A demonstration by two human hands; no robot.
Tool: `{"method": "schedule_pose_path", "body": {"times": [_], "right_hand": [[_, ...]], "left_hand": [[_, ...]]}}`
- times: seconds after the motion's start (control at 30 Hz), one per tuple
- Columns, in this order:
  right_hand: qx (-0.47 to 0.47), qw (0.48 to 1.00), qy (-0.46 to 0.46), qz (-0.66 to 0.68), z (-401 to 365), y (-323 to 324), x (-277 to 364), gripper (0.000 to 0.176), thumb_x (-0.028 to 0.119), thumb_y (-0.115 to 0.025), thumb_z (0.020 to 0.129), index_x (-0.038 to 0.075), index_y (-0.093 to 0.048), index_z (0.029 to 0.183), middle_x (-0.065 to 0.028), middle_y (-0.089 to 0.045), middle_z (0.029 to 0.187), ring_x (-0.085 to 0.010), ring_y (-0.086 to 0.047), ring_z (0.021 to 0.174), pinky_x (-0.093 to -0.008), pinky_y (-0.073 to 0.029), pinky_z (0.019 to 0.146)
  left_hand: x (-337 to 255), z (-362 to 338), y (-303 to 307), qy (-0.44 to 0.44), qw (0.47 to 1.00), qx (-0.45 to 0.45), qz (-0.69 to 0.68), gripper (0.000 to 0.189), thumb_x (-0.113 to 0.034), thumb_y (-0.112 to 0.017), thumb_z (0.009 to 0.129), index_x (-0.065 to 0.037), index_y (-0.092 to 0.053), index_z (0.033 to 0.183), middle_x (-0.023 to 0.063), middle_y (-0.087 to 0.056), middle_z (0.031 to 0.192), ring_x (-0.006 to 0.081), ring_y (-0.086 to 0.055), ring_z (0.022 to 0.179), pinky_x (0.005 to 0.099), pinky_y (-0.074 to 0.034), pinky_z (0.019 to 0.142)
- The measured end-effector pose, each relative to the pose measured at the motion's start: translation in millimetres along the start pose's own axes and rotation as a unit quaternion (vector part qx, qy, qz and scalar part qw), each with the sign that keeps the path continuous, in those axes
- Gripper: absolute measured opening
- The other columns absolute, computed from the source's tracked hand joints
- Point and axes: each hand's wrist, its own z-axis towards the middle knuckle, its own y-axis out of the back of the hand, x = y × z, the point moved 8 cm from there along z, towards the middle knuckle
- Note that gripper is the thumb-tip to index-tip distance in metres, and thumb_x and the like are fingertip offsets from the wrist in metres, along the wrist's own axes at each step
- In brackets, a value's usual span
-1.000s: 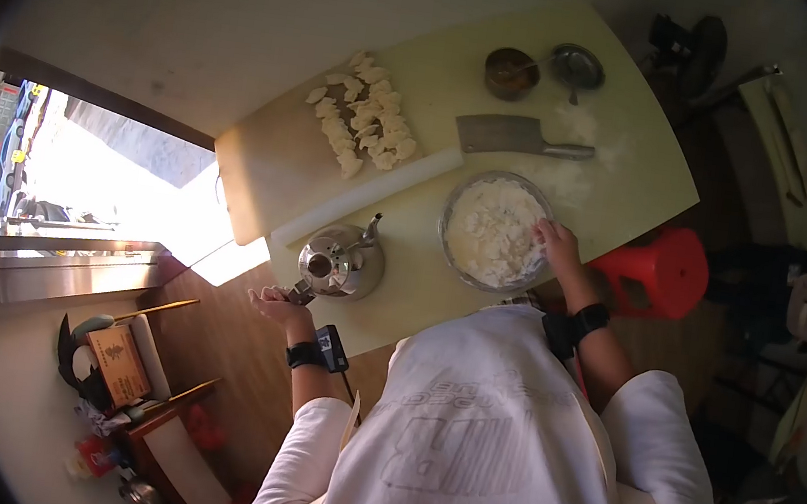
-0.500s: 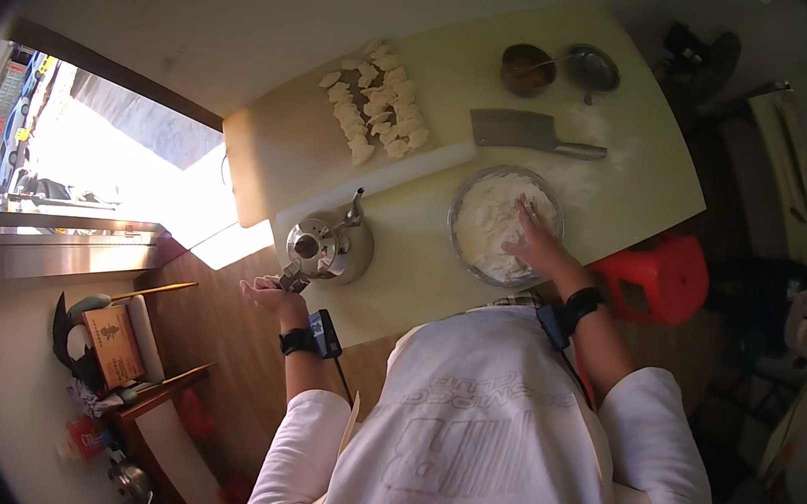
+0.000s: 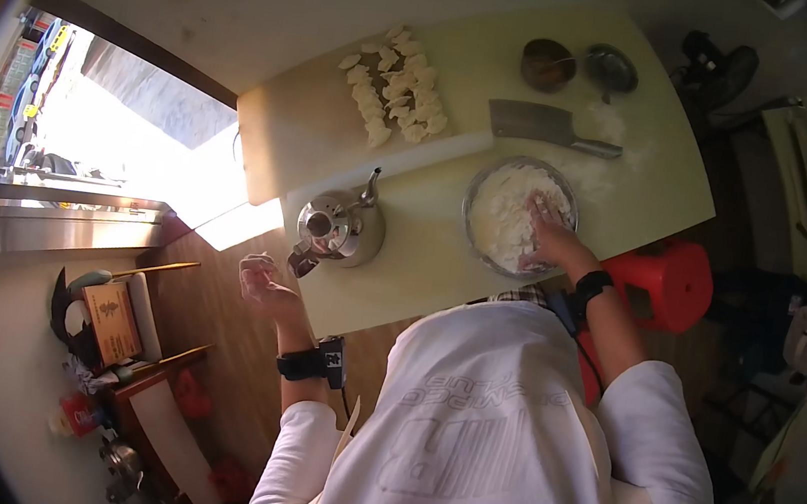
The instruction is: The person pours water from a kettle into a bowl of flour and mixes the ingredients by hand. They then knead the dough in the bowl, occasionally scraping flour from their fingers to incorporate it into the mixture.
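My right hand reaches into a round metal bowl of flour. Its fingers are spread and press into the white, clumpy flour; the fingertips are partly hidden. At the table's left edge, my left hand hovers with loosely bent fingers and nothing visible in them. Just beside it stands a shiny steel kettle, its dark handle close to my fingers but apart from them, its spout pointing away from me.
Behind the bowl lies a cleaver. A brown bowl and a metal lid-like dish are farther back. Several dough pieces cover a board at the back left. A red stool stands right of the table.
My left hand has drawn away from the kettle handle, its fingers now bent upward. My right hand stays in the flour, its fingers pushed in a little more. The whole view has shifted slightly.
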Motion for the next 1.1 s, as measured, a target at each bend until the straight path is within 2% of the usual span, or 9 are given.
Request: {"method": "schedule_pose_path", "body": {"times": [0.17, 0.27, 0.37, 0.43, 0.63, 0.77, 0.83, 1.07, 1.1], "right_hand": [[-0.01, 1.0, -0.017, -0.008, -2, 10, 10, 0.112, 0.027, -0.075, 0.041, 0.001, -0.006, 0.125, -0.0176, -0.009, 0.131, -0.0306, -0.009, 0.121, -0.0358, -0.02, 0.096], [-0.046, 0.993, -0.096, -0.049, -10, 18, 8, 0.104, 0.024, -0.072, 0.048, 0.0, -0.006, 0.125, -0.0173, -0.012, 0.13, -0.0296, -0.015, 0.12, -0.0354, -0.022, 0.095], [-0.071, 0.991, -0.11, -0.024, -16, 8, 1, 0.092, 0.022, -0.067, 0.056, 0.0, -0.009, 0.125, -0.0187, -0.019, 0.127, -0.0295, -0.027, 0.114, -0.0339, -0.03, 0.09], [-0.044, 0.99, -0.128, 0.048, -18, 1, -1, 0.079, 0.014, -0.06, 0.061, -0.002, -0.013, 0.123, -0.0234, -0.032, 0.118, -0.032, -0.04, 0.103, -0.0348, -0.038, 0.081], [-0.071, 0.975, -0.179, 0.107, -19, 4, -1, 0.042, 0.006, -0.05, 0.064, -0.007, -0.042, 0.103, -0.0244, -0.053, 0.08, -0.0353, -0.052, 0.079, -0.0397, -0.042, 0.069], [-0.115, 0.96, -0.207, 0.148, -14, -1, 0, 0.033, 0.009, -0.049, 0.066, -0.008, -0.046, 0.094, -0.025, -0.053, 0.076, -0.0374, -0.052, 0.075, -0.04, -0.042, 0.067], [-0.116, 0.918, -0.232, 0.299, -15, -8, 0, 0.042, 0.013, -0.049, 0.068, -0.009, -0.041, 0.103, -0.026, -0.053, 0.081, -0.0359, -0.053, 0.078, -0.0365, -0.042, 0.069], [-0.048, 0.942, -0.068, 0.326, -9, -27, 13, 0.07, 0.017, -0.048, 0.072, -0.006, -0.005, 0.123, -0.0264, -0.049, 0.097, -0.0301, -0.053, 0.085, -0.0292, -0.041, 0.072], [0.01, 0.921, -0.078, 0.381, -12, -20, 26, 0.07, 0.014, -0.046, 0.074, -0.004, -0.001, 0.124, -0.0259, -0.037, 0.11, -0.0283, -0.042, 0.099, -0.027, -0.035, 0.08]], "left_hand": [[-16, -54, -100, 0.03, 0.943, 0.332, -0.017, 0.044, -0.037, -0.032, 0.08, -0.001, -0.046, 0.059, 0.0048, -0.045, 0.055, 0.011, -0.041, 0.051, 0.0231, -0.031, 0.048], [-1, -106, -157, 0.086, 0.84, 0.536, -0.008, 0.039, -0.034, -0.038, 0.079, -0.001, -0.049, 0.063, 0.0062, -0.047, 0.055, 0.0141, -0.044, 0.049, 0.0253, -0.035, 0.049], [22, -149, -185, 0.16, 0.76, 0.626, 0.067, 0.034, -0.033, -0.042, 0.079, -0.001, -0.053, 0.07, 0.0066, -0.051, 0.06, 0.016, -0.048, 0.052, 0.0273, -0.038, 0.051], [64, -188, -183, 0.273, 0.639, 0.695, 0.186, 0.034, -0.03, -0.039, 0.081, 0.001, -0.052, 0.074, 0.0067, -0.054, 0.064, 0.0141, -0.049, 0.052, 0.0253, -0.04, 0.046], [119, -240, -200, 0.401, 0.58, 0.698, 0.126, 0.041, -0.036, -0.037, 0.082, 0.004, -0.048, 0.085, 0.0116, -0.057, 0.066, 0.017, -0.053, 0.049, 0.0274, -0.043, 0.043], [116, -234, -200, 0.399, 0.593, 0.684, 0.148, 0.048, -0.04, -0.03, 0.083, 0.001, -0.054, 0.078, 0.009, -0.059, 0.07, 0.0149, -0.05, 0.054, 0.0253, -0.041, 0.048], [117, -234, -198, 0.41, 0.597, 0.674, 0.144, 0.048, -0.039, -0.029, 0.084, 0.0, -0.055, 0.075, 0.0087, -0.059, 0.07, 0.0148, -0.05, 0.054, 0.0256, -0.04, 0.05], [119, -236, -198, 0.432, 0.598, 0.665, 0.119, 0.042, -0.036, -0.033, 0.082, -0.001, -0.055, 0.073, 0.0089, -0.059, 0.069, 0.0142, -0.05, 0.056, 0.0258, -0.039, 0.049], [119, -236, -198, 0.426, 0.593, 0.672, 0.123, 0.04, -0.035, -0.033, 0.082, -0.002, -0.054, 0.074, 0.0088, -0.059, 0.069, 0.0141, -0.05, 0.057, 0.0256, -0.038, 0.049]]}}
